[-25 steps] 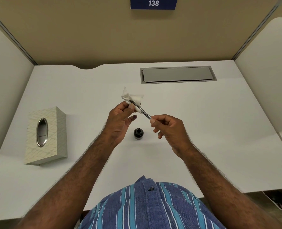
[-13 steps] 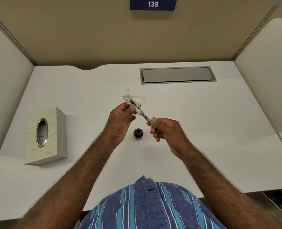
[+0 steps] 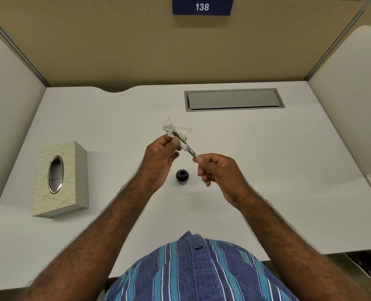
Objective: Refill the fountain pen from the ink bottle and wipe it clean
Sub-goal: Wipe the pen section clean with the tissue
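Observation:
A thin fountain pen (image 3: 189, 149) slants between my hands above the white desk (image 3: 267, 161). My right hand (image 3: 219, 172) pinches its rear end. My left hand (image 3: 160, 157) pinches a crumpled white tissue (image 3: 176, 130) around the pen's front end, so the nib is partly wrapped and shows dark against the tissue. The small black ink bottle (image 3: 182, 176) stands open on the desk just below and between my hands, with no cap in view.
A patterned tissue box (image 3: 61, 179) with an oval opening lies at the left of the desk. A grey cable hatch (image 3: 234, 99) is set into the desk's far side. Beige partition walls enclose the desk on three sides.
My right hand has shifted slightly along the pen's rear end and back. The tissue stays pinched on the front end and the bottle has not moved.

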The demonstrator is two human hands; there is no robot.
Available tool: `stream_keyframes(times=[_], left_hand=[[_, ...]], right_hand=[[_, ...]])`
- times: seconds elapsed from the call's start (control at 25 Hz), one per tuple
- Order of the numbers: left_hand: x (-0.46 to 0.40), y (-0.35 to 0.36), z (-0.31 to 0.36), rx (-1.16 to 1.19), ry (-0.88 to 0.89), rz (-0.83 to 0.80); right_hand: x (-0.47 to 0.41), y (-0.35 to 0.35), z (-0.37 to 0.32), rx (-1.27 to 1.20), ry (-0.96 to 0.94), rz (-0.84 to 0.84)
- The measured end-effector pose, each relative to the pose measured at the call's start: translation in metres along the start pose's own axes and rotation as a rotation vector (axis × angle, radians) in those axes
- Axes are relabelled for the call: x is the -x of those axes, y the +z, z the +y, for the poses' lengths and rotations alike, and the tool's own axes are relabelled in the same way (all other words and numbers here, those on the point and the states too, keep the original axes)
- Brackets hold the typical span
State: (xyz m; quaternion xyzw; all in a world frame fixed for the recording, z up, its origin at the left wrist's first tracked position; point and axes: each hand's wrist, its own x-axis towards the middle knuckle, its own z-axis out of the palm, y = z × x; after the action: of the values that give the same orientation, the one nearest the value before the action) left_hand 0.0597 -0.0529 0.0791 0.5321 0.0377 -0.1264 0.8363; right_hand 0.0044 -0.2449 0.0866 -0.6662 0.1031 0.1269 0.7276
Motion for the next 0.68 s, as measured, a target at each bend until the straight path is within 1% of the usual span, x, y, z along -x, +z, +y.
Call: stream_keyframes(times=[0.2,0.48,0.56,0.68], left_hand=[[-0.0021,-0.0015,0.0015,0.0,0.006,0.003],[-0.0076,-0.0091,0.0024,0.057,0.031,0.128],[-0.0084,-0.0094,0.003,0.058,0.046,0.128],[-0.0086,-0.0075,0.0026,0.035,0.076,0.087]], right_hand=[[0.0004,0.001,0.0026,-0.025,-0.015,0.024],[-0.0017,-0.0075,0.0031,0.016,-0.088,0.136],[-0.0016,-0.0075,0.0044,0.027,-0.09,0.15],[-0.0012,-0.0057,0.006,0.048,-0.088,0.162]])
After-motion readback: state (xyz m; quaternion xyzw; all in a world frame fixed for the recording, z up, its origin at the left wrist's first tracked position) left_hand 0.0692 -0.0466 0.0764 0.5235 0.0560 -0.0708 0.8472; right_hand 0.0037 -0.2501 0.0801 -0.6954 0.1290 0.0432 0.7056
